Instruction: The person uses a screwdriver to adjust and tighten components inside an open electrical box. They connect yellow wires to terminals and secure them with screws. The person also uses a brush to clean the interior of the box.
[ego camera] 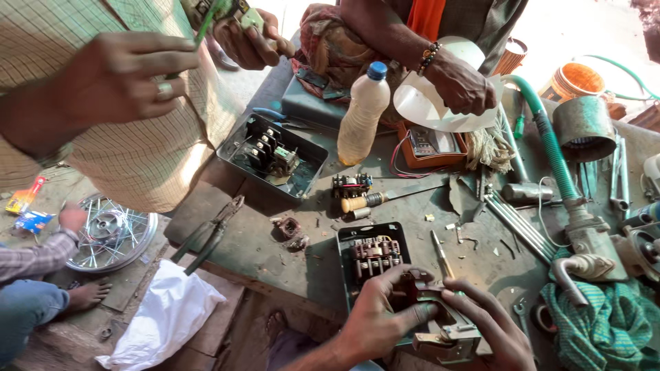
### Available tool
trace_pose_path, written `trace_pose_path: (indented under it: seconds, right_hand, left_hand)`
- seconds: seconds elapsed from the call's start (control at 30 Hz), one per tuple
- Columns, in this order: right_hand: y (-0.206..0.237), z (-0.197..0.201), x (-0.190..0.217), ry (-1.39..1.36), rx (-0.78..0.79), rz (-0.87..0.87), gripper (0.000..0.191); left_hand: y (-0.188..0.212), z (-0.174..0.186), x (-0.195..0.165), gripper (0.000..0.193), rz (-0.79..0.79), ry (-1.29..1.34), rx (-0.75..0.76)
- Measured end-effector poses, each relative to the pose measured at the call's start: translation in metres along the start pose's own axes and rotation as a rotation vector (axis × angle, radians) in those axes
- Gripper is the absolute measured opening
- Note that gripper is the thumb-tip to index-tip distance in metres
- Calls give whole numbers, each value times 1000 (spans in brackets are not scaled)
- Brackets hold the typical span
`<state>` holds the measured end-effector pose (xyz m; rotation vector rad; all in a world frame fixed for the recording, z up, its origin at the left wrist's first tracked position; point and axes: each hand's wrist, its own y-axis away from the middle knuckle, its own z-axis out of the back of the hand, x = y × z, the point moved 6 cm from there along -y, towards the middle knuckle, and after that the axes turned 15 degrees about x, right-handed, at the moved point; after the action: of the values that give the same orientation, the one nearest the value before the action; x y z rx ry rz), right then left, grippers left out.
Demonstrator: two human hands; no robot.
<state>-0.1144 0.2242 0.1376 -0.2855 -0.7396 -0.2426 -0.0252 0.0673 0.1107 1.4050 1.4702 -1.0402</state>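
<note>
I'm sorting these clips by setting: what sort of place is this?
Probably an open-air electrical repair stall: opened switch boxes on a grimy workbench, pliers and a screwdriver lying loose, and a spoked wheel on the ground.

Sunlit, grimy outdoor workbench (275, 247)

Red and blue packets (26, 206) lie on the floor at left.

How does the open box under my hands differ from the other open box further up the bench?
The near box lies under both hands, the left hand and right hand gripping a metal part at its lower end; the far box lies untouched. The near box holds a reddish-brown block; the far box holds black blocks. The near box runs lengthwise toward the camera; the far box sits skewed. Both are dark, lidless metal enclosures.
</note>
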Motion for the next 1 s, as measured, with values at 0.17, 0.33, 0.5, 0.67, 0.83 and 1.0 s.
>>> trace_pose_path:
  seconds: [0.17,0.33,0.5,0.67,0.83,1.0]
  right_hand:
    - [1,-26,-13,-836,37,-54,110]
    - [22,-42,-14,-1035,10,-41,104]
    - [31,-50,-26,-1136,-139,60,93]
    - [52,-59,-27,-972,-214,145,74]
    - [69,-72,-31,-1053,-277,160,58]
    - [65,-56,-14,-752,-303,178,66]
  left_hand:
    - [15,16,-39,43,-357,-494,25]
    - [18,20,-38,52,-315,-512,106]
    - [29,35,-46,58,-399,-481,124]
    - [48,36,-35,43,88,-388,532]
    - [68,19,-58,64,-165,-561,664]
    - [65,7,-45,69,-135,-694,674]
